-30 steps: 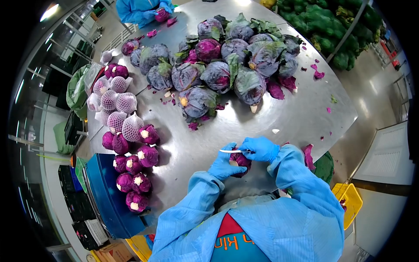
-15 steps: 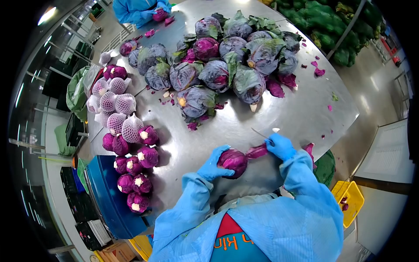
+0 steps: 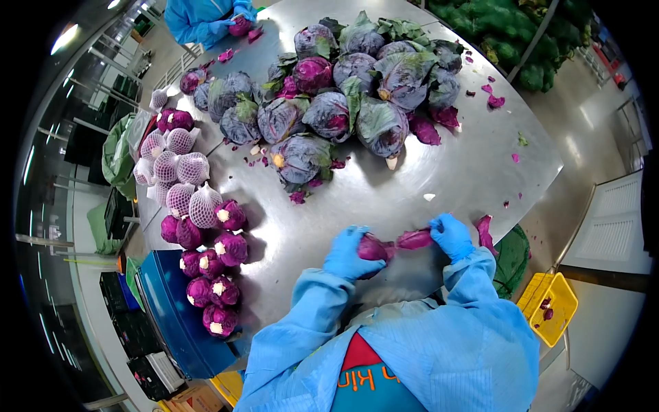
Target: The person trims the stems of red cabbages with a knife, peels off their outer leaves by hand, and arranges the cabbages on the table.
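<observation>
My left hand (image 3: 345, 254), in a blue glove, is wrapped round a peeled purple cabbage (image 3: 374, 250) low over the near part of the steel table. The hand covers much of the head. My right hand (image 3: 452, 237), gloved too, is closed on a purple cabbage leaf (image 3: 414, 239), which stretches between the right fingers and the cabbage. No knife blade can be made out at the right hand now. Beyond the hands, a small white stem piece (image 3: 429, 197) lies on the table (image 3: 398, 206). A loose purple leaf (image 3: 485, 233) rests right of my right hand.
Untrimmed cabbages (image 3: 329, 115) with outer leaves are heaped farther back. Along the left lie several trimmed cabbages (image 3: 230, 248) and cabbages in white nets (image 3: 204, 206). A blue bin (image 3: 182, 309) stands at left, a yellow crate (image 3: 557, 309) at right. A co-worker (image 3: 199, 20) handles a cabbage across the table.
The leaf has turned and sits more level between my hands. My left hand has rolled over the cabbage, covering more of it. The knife blade seen at my right hand no longer shows.
</observation>
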A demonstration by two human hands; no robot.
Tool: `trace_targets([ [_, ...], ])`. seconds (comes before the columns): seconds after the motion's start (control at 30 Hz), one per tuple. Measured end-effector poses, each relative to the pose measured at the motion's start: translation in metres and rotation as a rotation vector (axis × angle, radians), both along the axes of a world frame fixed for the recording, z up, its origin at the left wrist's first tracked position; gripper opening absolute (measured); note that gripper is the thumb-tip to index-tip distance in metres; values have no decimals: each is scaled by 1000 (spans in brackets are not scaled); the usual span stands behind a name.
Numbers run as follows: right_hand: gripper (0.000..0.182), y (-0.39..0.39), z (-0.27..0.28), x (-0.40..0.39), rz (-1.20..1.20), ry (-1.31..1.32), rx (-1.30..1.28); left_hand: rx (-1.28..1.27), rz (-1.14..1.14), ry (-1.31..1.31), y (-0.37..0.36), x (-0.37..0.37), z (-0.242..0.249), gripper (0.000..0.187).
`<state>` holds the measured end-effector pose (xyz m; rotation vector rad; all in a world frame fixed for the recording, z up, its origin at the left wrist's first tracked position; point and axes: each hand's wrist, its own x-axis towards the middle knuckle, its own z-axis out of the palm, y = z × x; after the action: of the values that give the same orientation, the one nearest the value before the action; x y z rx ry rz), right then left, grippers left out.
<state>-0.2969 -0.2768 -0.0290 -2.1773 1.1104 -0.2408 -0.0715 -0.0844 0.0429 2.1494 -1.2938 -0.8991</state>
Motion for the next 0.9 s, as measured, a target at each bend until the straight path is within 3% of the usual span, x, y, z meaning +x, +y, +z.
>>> trace_targets([
  [0.07,17,-8,-7,-29,-101,101,-58,-164,309,315,21,11,-18,83],
  [0.13,18,-18,-22,-69,-169,111,-63,-155,640,651,35,21,-35,84],
  [0.23,23,-19,-6,-74,-264,-6,-68,-238,757,796,45,25,-47,82],
  [0.33,27,-4,10,-21,-246,-176,-77,-223,747,753,39,20,-42,80],
  [0.37,32,10,29,7,-223,-230,100,-183,729,698,36,18,-35,80],
  [0.43,62,33,23,58,-176,-120,543,-111,648,510,34,17,-31,80],
  [0.5,67,62,7,103,-9,-122,640,-160,436,200,40,15,-43,82],
  [0.53,67,81,-6,117,21,-295,636,-229,194,-78,38,16,-39,84],
  [0.6,50,92,-6,128,117,-285,656,-87,95,-154,32,4,-12,86],
  [0.7,38,92,-11,130,198,-111,336,-105,121,-77,39,6,-13,90],
  [0.8,31,91,-6,120,142,-222,306,-175,110,-23,44,13,-21,91],
  [0.83,29,88,-6,114,112,-118,257,-201,107,-12,46,15,-22,91],
  [0.9,26,80,-11,97,52,86,164,-196,396,280,52,16,-20,90],
])
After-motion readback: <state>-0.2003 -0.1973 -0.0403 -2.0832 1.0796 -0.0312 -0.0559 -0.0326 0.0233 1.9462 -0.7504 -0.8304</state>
